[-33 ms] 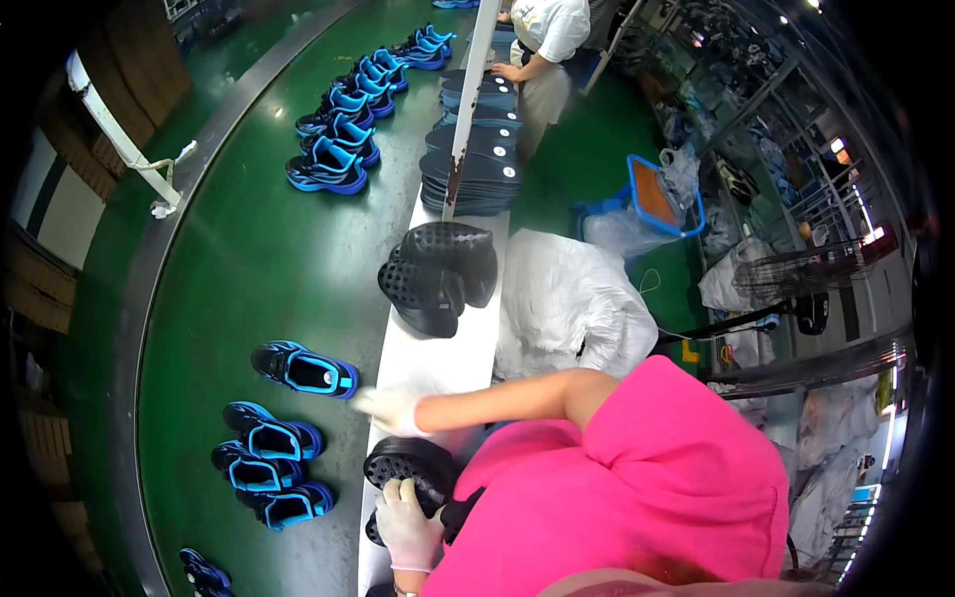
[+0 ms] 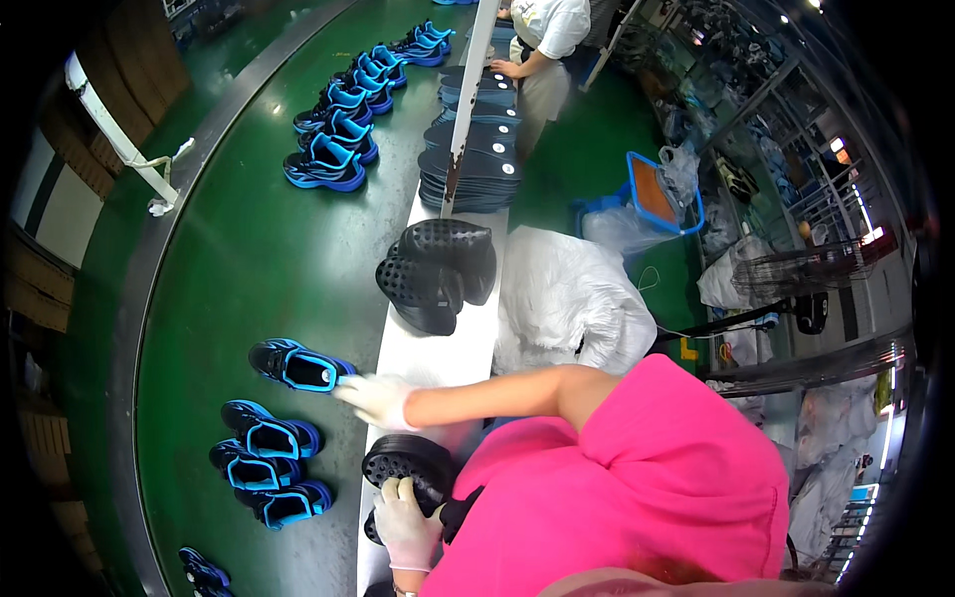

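My right hand (image 2: pixel 376 401), in a white glove and blurred by motion, reaches left with its fingers stretched out. Its fingertips are at the heel of a black-and-blue sneaker (image 2: pixel 303 366); whether they touch cannot be told. My left hand (image 2: pixel 406 527), also gloved, is closed over a black plastic shoe insert (image 2: pixel 408 460) dotted with holes. Part of that insert is hidden beneath the fingers. Another dark piece (image 2: pixel 461 514) shows between the left thumb and my pink shirt. More black-and-blue sneakers (image 2: pixel 261 438) lie in a cluster on the green surface, nearer me.
Black inserts (image 2: pixel 438 274) are heaped on the white ledge (image 2: pixel 438 360). Beyond them stand stacks of dark insoles (image 2: pixel 470 179) behind a white post (image 2: pixel 468 109). A row of sneakers (image 2: pixel 333 164) runs away. A co-worker (image 2: pixel 542 40) stands far off; a white sack (image 2: pixel 562 298) sits right.
My right hand has moved slightly left, up to the heel of the single sneaker. The left hand stays on the black insert.
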Demonstrator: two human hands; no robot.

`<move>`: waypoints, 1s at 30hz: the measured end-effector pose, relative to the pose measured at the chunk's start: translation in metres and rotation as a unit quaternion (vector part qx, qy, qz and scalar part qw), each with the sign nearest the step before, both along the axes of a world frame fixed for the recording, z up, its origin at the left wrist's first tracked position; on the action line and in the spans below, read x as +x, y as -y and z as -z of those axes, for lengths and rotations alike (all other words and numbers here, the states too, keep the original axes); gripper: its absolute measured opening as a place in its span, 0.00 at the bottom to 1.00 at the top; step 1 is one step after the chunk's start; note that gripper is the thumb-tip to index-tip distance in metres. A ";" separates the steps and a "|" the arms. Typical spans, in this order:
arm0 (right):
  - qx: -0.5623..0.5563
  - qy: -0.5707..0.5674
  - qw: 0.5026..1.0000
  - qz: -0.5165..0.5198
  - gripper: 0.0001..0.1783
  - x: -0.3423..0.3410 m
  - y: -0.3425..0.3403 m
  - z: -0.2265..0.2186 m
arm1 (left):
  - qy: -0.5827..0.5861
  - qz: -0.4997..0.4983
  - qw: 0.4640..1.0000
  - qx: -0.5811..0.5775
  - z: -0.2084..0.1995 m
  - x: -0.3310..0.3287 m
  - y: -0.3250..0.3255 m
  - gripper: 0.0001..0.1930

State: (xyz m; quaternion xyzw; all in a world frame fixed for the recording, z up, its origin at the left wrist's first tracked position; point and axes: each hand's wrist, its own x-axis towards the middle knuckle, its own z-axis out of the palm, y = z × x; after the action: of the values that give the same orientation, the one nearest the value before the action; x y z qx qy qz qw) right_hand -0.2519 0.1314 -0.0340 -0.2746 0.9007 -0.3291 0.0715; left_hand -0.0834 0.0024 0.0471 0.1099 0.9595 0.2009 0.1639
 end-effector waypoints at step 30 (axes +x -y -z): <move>-0.468 -0.010 0.871 0.146 0.26 -0.074 -0.040 -0.195 | -0.026 -0.155 0.946 0.285 -0.027 -0.011 0.046 0.28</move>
State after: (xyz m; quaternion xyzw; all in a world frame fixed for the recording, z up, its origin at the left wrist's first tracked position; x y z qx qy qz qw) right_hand -0.3257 0.1714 0.1612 -0.1443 0.6714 -0.7163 -0.1238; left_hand -0.0941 -0.0440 0.0744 0.0071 0.8715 0.4857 0.0675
